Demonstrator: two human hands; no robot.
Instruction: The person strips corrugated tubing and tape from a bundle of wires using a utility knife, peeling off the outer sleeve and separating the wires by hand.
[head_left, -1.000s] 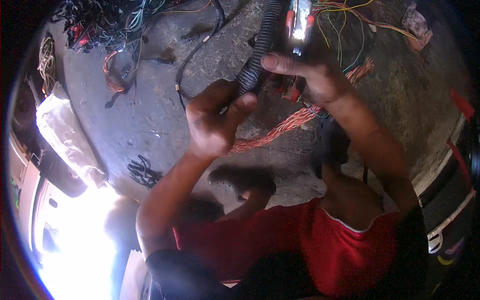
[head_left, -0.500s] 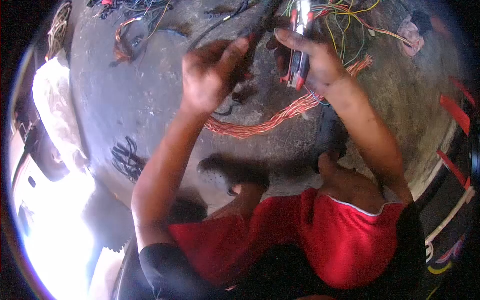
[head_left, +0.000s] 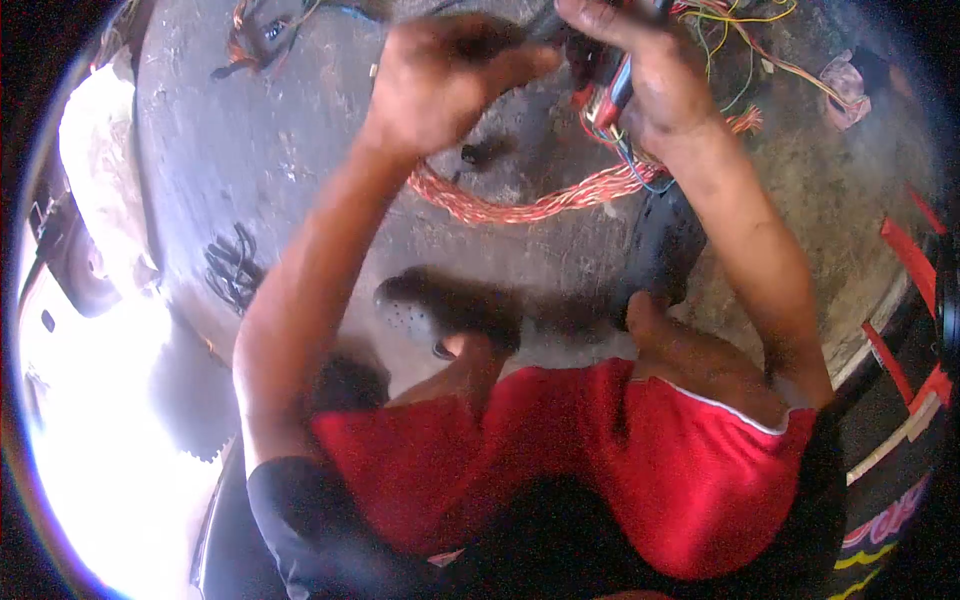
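My right hand (head_left: 675,90) is wrapped round pliers with red and black handles (head_left: 612,100); the jaws are hidden near the top edge. My left hand (head_left: 430,90), blurred, is closed to the left of the pliers, its thumb stretched towards them. A dark cable (head_left: 545,22) runs between the two hands at the top, and the left fingers appear curled on it. Below the hands, a bundle of twisted orange-and-white wires (head_left: 500,208) curves across the floor. Thin blue wire (head_left: 655,185) loops beneath my right wrist.
Yellow and green wires (head_left: 740,15) spread at the upper right near a crumpled pale scrap (head_left: 845,85). Black cable pieces (head_left: 232,268) lie on the floor (head_left: 300,150) at left. A grey perforated clog (head_left: 410,305) is on one foot. Red strips (head_left: 908,260) stand at the right edge.
The view has shifted, so floor things sit higher in it. My left hand has turned, its thumb now pointing right. The pliers have tilted and moved up, their jaws now out of sight.
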